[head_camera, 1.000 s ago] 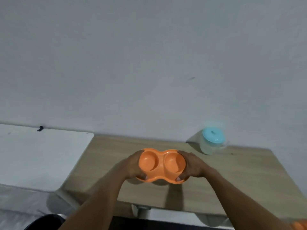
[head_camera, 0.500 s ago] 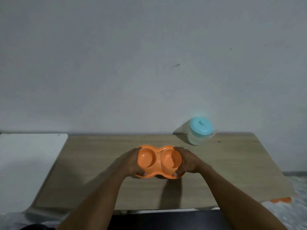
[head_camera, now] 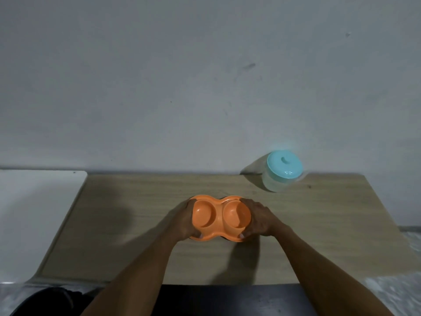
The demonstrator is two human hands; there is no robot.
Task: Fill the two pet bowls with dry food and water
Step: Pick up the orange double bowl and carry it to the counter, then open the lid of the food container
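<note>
An orange double pet bowl (head_camera: 219, 215) with two round hollows, both empty, is at the middle of the wooden table (head_camera: 127, 226), low over it or resting on it. My left hand (head_camera: 185, 221) grips its left end and my right hand (head_camera: 259, 221) grips its right end, thumbs on the near rim. A clear jug with a turquoise lid (head_camera: 283, 171) stands at the back right of the table, against the wall. No dry food is in view.
A white surface (head_camera: 34, 213) adjoins the table on the left. A plain grey wall (head_camera: 205, 87) rises right behind the table. A dark strip of floor or seat (head_camera: 227, 299) lies at the table's near edge.
The double bowl has come down and slightly toward me, held in both hands throughout. The view has shifted, so the table sits more squarely in front.
</note>
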